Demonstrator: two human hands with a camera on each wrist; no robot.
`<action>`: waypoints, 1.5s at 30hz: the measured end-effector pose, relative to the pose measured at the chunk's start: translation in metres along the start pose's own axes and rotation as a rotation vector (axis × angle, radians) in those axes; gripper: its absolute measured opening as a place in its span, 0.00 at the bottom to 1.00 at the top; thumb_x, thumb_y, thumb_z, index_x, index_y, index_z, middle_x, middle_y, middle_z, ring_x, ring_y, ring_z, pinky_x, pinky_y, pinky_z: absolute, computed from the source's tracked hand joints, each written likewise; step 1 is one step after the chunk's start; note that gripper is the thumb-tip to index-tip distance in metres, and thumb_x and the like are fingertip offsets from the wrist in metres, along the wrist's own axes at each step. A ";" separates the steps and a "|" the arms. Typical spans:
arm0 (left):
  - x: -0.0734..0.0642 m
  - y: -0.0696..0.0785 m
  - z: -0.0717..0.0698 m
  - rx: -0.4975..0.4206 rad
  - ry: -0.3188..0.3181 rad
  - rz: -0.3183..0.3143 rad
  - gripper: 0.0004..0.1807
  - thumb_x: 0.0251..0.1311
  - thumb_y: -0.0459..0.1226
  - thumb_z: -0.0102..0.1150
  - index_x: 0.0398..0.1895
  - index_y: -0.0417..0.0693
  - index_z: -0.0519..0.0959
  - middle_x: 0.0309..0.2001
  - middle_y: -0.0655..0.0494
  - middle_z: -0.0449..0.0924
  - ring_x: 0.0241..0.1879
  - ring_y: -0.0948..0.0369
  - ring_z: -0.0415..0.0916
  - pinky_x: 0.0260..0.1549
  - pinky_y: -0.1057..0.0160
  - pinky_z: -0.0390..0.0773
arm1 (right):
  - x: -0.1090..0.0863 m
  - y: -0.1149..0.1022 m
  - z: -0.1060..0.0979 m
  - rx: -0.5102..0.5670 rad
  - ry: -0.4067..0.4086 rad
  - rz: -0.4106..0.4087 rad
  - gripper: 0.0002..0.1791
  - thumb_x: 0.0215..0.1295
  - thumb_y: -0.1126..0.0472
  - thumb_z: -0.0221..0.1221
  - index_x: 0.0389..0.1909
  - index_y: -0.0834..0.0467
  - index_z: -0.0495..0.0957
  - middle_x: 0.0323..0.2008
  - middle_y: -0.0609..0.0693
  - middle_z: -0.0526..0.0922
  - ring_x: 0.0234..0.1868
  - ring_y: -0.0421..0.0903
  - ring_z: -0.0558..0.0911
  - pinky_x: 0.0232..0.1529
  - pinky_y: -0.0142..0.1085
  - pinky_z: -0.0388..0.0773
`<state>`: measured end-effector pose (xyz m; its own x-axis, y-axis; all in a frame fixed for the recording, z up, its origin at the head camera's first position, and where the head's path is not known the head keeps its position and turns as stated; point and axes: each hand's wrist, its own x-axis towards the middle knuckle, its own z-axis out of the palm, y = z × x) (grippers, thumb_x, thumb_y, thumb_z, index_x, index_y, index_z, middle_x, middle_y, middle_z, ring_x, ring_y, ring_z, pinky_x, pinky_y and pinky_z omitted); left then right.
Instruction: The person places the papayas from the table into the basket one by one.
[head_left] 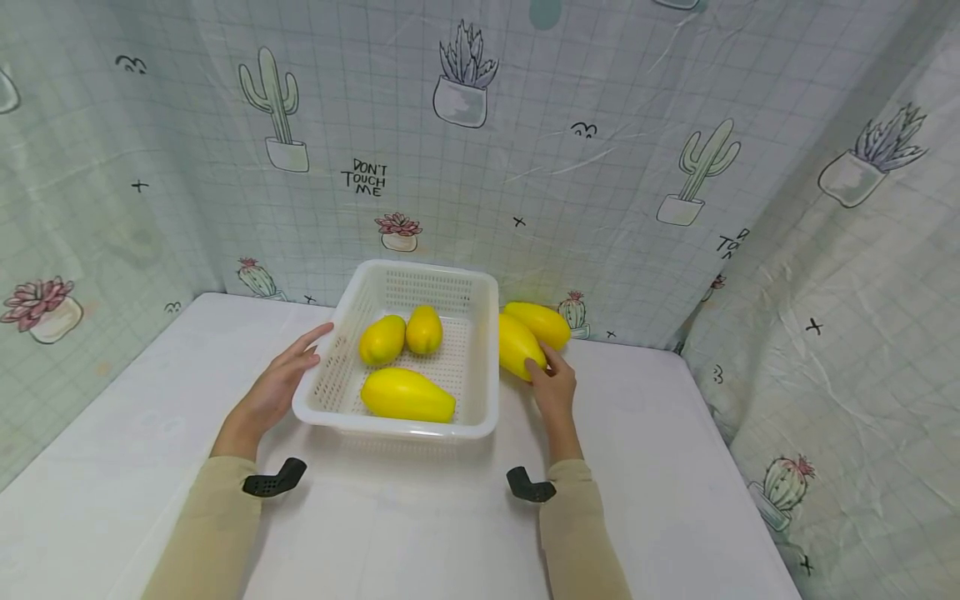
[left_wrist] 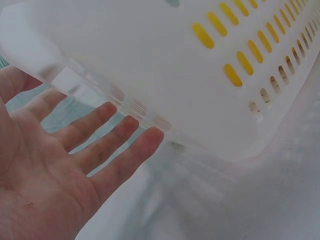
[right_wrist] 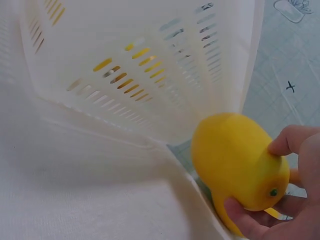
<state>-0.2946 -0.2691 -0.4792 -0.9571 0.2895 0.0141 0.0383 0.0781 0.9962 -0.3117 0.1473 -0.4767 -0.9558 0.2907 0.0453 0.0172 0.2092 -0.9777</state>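
A white perforated plastic basket [head_left: 401,429] stands on the table with a long yellow papaya [head_left: 407,396] and two shorter-looking yellow fruits, a left one [head_left: 383,340] and a right one [head_left: 424,331], inside. My left hand [head_left: 273,387] touches the basket's left side, and in the left wrist view its fingers [left_wrist: 135,150] reach out fairly straight along the rim. Just right of the basket, my right hand [head_left: 553,390] grips the end of another yellow papaya [head_left: 517,346] between thumb and fingers. In the right wrist view, that papaya [right_wrist: 235,160] shows a small dark green spot at its end.
Behind the gripped fruit, one more yellow papaya [head_left: 542,323] lies against the back cloth. A patterned cloth [head_left: 525,167] with cactus drawings rises behind and at both sides of the white table [head_left: 405,533]. Each wrist wears a black device.
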 end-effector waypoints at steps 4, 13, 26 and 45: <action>0.000 0.000 0.000 0.015 -0.010 0.006 0.29 0.74 0.52 0.37 0.76 0.75 0.46 0.79 0.56 0.42 0.75 0.48 0.48 0.64 0.57 0.67 | 0.000 -0.001 -0.001 -0.005 0.006 0.003 0.29 0.65 0.54 0.58 0.68 0.48 0.69 0.65 0.49 0.72 0.52 0.49 0.75 0.50 0.39 0.82; 0.002 0.001 0.001 0.011 -0.013 0.002 0.29 0.74 0.51 0.37 0.76 0.75 0.47 0.79 0.56 0.42 0.75 0.48 0.48 0.68 0.47 0.61 | -0.002 -0.002 -0.004 -0.009 0.003 0.014 0.29 0.66 0.54 0.57 0.69 0.47 0.67 0.67 0.48 0.71 0.53 0.50 0.76 0.51 0.40 0.81; 0.001 0.001 0.000 -0.011 -0.005 0.001 0.29 0.74 0.50 0.37 0.75 0.74 0.48 0.78 0.56 0.44 0.71 0.58 0.56 0.54 0.71 0.72 | -0.001 -0.004 -0.008 0.016 0.008 0.018 0.29 0.66 0.54 0.57 0.68 0.46 0.68 0.66 0.48 0.71 0.53 0.49 0.73 0.55 0.41 0.80; 0.002 -0.002 -0.003 0.030 0.009 0.001 0.28 0.74 0.51 0.36 0.75 0.76 0.48 0.78 0.58 0.44 0.73 0.51 0.52 0.62 0.59 0.71 | -0.001 -0.009 -0.013 0.047 0.058 0.008 0.29 0.65 0.55 0.57 0.68 0.46 0.68 0.67 0.47 0.70 0.52 0.47 0.73 0.55 0.41 0.80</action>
<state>-0.2975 -0.2719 -0.4811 -0.9595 0.2814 0.0156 0.0473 0.1063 0.9932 -0.3069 0.1570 -0.4653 -0.9370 0.3461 0.0480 0.0095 0.1625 -0.9867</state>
